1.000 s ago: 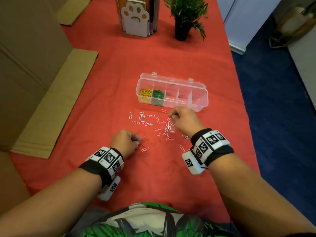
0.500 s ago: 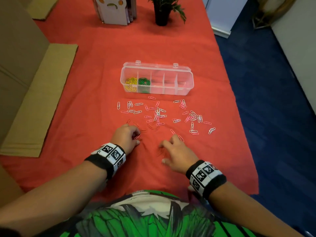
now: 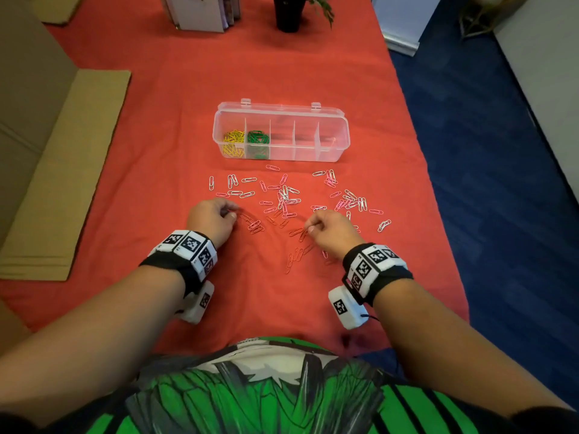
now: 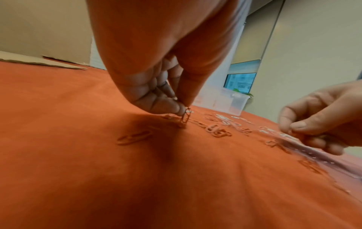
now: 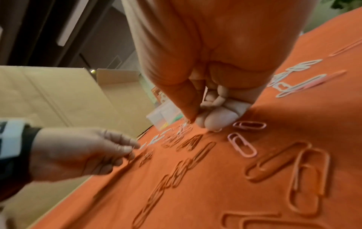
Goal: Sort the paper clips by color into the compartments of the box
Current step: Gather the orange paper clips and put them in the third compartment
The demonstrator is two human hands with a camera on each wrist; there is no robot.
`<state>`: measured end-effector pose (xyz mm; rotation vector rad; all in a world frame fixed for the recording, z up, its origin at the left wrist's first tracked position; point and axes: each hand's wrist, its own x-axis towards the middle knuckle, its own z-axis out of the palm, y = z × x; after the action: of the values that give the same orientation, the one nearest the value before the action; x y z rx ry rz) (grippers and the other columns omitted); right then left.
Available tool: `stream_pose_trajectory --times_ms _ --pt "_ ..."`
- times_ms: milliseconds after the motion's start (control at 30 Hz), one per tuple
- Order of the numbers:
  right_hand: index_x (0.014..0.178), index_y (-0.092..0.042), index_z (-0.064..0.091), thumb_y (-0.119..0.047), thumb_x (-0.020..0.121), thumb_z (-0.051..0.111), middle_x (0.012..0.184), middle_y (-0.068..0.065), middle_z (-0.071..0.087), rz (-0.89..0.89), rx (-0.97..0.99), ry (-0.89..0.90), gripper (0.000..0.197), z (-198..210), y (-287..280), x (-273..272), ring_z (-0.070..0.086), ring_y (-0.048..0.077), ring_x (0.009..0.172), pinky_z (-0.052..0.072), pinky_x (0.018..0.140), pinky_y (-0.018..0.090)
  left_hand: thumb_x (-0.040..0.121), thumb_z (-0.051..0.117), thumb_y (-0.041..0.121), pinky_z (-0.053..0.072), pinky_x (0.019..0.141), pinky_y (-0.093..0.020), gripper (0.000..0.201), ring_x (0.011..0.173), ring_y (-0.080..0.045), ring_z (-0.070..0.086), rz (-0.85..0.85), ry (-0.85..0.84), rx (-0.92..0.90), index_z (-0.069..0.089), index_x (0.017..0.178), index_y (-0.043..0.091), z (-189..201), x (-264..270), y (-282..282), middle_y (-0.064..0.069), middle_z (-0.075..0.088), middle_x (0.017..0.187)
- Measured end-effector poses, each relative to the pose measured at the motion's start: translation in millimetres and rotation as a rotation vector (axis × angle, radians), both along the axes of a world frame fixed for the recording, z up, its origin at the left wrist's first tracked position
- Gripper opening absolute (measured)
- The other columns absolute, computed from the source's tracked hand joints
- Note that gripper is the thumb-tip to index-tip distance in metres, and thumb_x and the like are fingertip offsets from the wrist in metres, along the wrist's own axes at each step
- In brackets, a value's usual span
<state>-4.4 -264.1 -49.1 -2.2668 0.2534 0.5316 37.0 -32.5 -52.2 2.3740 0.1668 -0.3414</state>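
Note:
The clear compartment box (image 3: 332,120) stands open on the red cloth, with yellow clips (image 3: 233,141) in its leftmost compartment and green clips (image 3: 258,139) in the one beside it. Several pink and white clips (image 3: 286,195) lie scattered in front of the box. Red clips (image 3: 294,255) lie nearer me, hard to see against the cloth. My left hand (image 3: 233,214) pinches a red clip (image 4: 186,117) between thumb and fingertips, just off the cloth. My right hand (image 3: 310,227) has curled fingers, its fingertips (image 5: 213,122) down on the cloth, pinching at a red clip (image 3: 297,231).
Flattened cardboard (image 3: 62,170) lies along the left side of the table. A black plant pot (image 3: 289,14) and a book stand (image 3: 203,14) stand at the far end. The table's right edge drops to blue carpet (image 3: 501,183).
My right hand left the pink and white clips near the box, drew back toward me, then settled on the red clips. My left hand stayed at the red clips.

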Motion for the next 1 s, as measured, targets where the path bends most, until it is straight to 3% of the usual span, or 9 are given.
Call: stream_pose_trajectory --times_ms 100,200,333,400,500,633,767,900,1000 --pt "0.069 -0.021 0.056 -0.004 0.088 0.050 0.069 -0.001 0.059 -0.226 0.202 0.109 0.026 -1.6 -6.3 0.6 0.057 0.014 0.065 0.052 0.066 0.029 0.084 0.057 0.011 0.044 0.074 -0.026 0.018 0.082 -0.025 0.062 0.075 -0.025 0.068 0.069 0.096 0.017 -0.3 0.6 13.1 -0.009 0.069 0.086" --pt "0.074 -0.012 0.052 0.007 0.087 0.036 0.067 0.006 0.057 -0.463 0.495 0.153 0.028 5.5 -7.1 -2.8 0.056 0.017 0.056 0.050 0.049 0.024 0.083 0.055 0.008 0.045 0.082 -0.027 0.022 0.091 -0.029 0.064 0.110 -0.062 0.094 0.069 0.098 0.013 -1.2 1.0 22.5 -0.012 0.071 0.097" --pt "0.082 -0.011 0.054 0.000 0.088 0.043 0.067 0.001 0.050 -0.512 0.642 0.165 0.017 6.9 -5.3 -7.2 0.047 0.012 0.055 0.043 0.048 0.022 0.080 0.059 0.009 0.044 0.087 -0.028 0.021 0.089 -0.029 0.063 0.052 -0.142 0.124 0.069 0.099 0.014 0.6 -4.5 18.1 -0.014 0.064 0.103" --pt "0.080 -0.015 0.058 -0.003 0.087 0.049 0.071 0.000 0.054 -0.428 0.462 0.142 0.017 0.2 -3.4 -4.6 0.048 0.011 0.058 0.044 0.052 0.023 0.080 0.063 0.013 0.042 0.083 -0.026 0.016 0.089 -0.026 0.061 -0.039 -0.150 0.138 0.071 0.094 0.015 2.4 -10.5 6.7 -0.011 0.065 0.099" --pt "0.087 -0.016 0.066 -0.001 0.084 0.047 0.090 0.002 0.063 -0.164 0.063 -0.010 0.025 -8.4 2.2 1.1 0.058 0.016 0.079 0.049 0.076 0.028 0.078 0.067 0.015 0.041 0.088 -0.024 0.017 0.096 -0.024 0.062 -0.196 -0.119 0.129 0.072 0.095 0.017 1.5 -18.8 -12.4 -0.007 0.068 0.101" --pt "0.103 -0.015 0.064 0.003 0.076 0.047 0.102 0.008 0.051 0.218 -0.195 -0.186 0.036 -15.0 9.7 -2.2 0.050 0.026 0.103 0.045 0.091 0.033 0.076 0.070 0.018 0.045 0.090 -0.029 0.027 0.099 -0.025 0.059 -0.288 -0.104 0.179 0.070 0.103 0.018 -3.6 -24.4 -23.0 -0.008 0.064 0.103" --pt "0.102 -0.011 0.056 0.002 0.075 0.051 0.105 0.010 0.046 0.398 -0.393 -0.293 0.030 -18.9 17.2 -7.2 0.044 0.030 0.102 0.044 0.089 0.041 0.079 0.065 0.016 0.043 0.085 -0.030 0.017 0.097 -0.028 0.059 -0.286 -0.081 0.198 0.069 0.095 0.014 -4.0 -23.9 -20.5 -0.011 0.064 0.101" --pt "0.098 -0.006 0.053 0.001 0.081 0.051 0.106 0.012 0.047 0.412 -0.481 -0.335 0.018 -17.9 22.3 -9.4 0.046 0.031 0.102 0.044 0.085 0.040 0.082 0.065 0.021 0.040 0.075 -0.024 0.015 0.086 -0.024 0.060 -0.173 -0.067 0.126 0.069 0.094 0.014 -0.8 -22.5 -17.0 -0.009 0.068 0.094" --pt "0.099 -0.008 0.053 -0.003 0.084 0.050 0.106 0.012 0.052 0.407 -0.479 -0.315 0.016 -16.7 20.3 -7.8 0.048 0.031 0.104 0.043 0.088 0.040 0.083 0.062 0.021 0.044 0.079 -0.030 0.016 0.088 -0.029 0.061 -0.087 -0.115 0.140 0.068 0.097 0.015 1.0 -16.8 -8.8 -0.013 0.067 0.093"
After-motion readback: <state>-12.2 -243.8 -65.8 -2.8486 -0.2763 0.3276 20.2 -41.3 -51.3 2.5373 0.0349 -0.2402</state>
